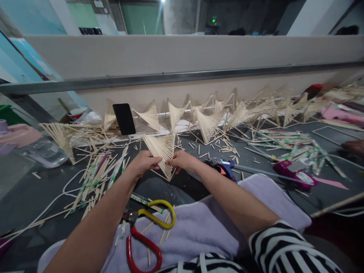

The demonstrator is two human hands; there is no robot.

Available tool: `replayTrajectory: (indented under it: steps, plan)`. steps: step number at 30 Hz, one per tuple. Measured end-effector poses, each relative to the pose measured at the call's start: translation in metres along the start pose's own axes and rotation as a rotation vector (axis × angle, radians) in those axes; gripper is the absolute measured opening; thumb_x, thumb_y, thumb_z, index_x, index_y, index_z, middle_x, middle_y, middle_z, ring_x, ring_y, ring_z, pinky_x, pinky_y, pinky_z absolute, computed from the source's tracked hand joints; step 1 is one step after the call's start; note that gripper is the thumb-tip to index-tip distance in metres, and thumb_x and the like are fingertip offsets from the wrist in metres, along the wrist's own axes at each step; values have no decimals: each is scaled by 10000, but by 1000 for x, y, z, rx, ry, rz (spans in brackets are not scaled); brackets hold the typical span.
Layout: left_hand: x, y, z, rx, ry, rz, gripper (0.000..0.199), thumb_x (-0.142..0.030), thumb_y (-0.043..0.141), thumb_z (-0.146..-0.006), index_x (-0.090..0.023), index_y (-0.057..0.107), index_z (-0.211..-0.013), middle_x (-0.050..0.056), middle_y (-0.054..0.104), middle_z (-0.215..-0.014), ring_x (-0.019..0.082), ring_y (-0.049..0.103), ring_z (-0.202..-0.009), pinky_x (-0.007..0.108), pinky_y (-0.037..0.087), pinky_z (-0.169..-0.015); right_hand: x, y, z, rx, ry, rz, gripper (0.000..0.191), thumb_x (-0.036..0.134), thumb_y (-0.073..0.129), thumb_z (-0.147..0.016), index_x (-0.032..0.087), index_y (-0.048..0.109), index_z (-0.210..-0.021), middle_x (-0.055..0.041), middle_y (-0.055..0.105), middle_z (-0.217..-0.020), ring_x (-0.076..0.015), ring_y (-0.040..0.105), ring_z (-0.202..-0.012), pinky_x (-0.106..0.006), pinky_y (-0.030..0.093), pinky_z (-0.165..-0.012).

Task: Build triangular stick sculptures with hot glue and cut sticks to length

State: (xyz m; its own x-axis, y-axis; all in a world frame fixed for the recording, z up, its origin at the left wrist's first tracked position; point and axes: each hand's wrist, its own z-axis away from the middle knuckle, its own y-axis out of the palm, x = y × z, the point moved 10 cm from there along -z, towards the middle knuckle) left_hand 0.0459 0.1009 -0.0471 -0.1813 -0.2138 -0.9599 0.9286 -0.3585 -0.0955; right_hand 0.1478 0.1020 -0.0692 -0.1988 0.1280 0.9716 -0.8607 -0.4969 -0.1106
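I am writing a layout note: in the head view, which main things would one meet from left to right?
Clear bottle, black rectangular device, twisted stick piece held in both hands, blue glue gun, magenta object.

Twisted model of pale wooden sticks (pixel 159 147), held upright above the dark counter (pixel 186 187)
Its thin sticks lie closely side by side, fanning into a curved, saddle-like surface, broad along the top and narrowing to a low corner nearest the person. The left hand (pixel 145 163) and right hand (pixel 183 160) pinch its lower sides; whether that corner touches down is unclear.
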Motion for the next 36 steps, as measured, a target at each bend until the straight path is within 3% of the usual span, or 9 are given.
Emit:
replayTrajectory:
  steps: [4, 10, 15, 22, 26, 36]
  plan:
    - [-1, -2, 1, -26, 1, 12, 385, -342, 717, -563, -88, 682, -849, 97, 687, -758, 162, 617, -608, 243, 492, -557, 0, 0, 0, 9, -14, -10, 172, 278, 666, -630, 130, 585, -664, 25, 542, -541, -79, 483, -463, -174, 417, -366]
    - [-6, 4, 4, 17, 19, 22, 503, -388, 722, -550, -105, 650, -960, 110, 681, -840, 196, 629, -699, 268, 493, -586, 0, 1, -1, 1, -16, -1, 215, 311, 675, -622, 125, 577, -664, 23, 542, -538, -85, 491, -460, -186, 427, -364]
    - [-3, 0, 1, -63, 44, 18, 463, -387, 700, -582, -76, 653, -921, 110, 682, -774, 190, 625, -639, 268, 484, -561, -1, -1, 0, 10, -7, -12, 237, 326, 686, -618, 117, 585, -664, 16, 550, -542, -82, 491, -468, -181, 435, -378]
    - [-3, -2, -1, -102, 73, 39, 403, -379, 701, -567, -91, 673, -849, 95, 693, -754, 193, 624, -608, 266, 471, -534, -3, 20, 10, 308, 8, -87, 356, 301, 733, -565, 121, 621, -851, -27, 632, -759, -106, 576, -636, -178, 491, -490]
    - [-4, -2, 0, -98, 79, 30, 397, -381, 695, -577, -84, 672, -840, 99, 693, -749, 202, 627, -621, 267, 466, -531, -14, 22, 5, 246, 14, -56, 314, 209, 734, -540, 127, 616, -820, 3, 610, -699, -87, 553, -579, -146, 460, -425]
    - [-3, 0, 0, -56, 72, 48, 378, -368, 681, -615, -84, 659, -863, 99, 690, -758, 186, 624, -627, 254, 467, -537, -17, 16, -3, 81, -10, 53, 222, 225, 723, -536, 124, 558, -645, 46, 525, -536, -56, 450, -417, -154, 378, -313]
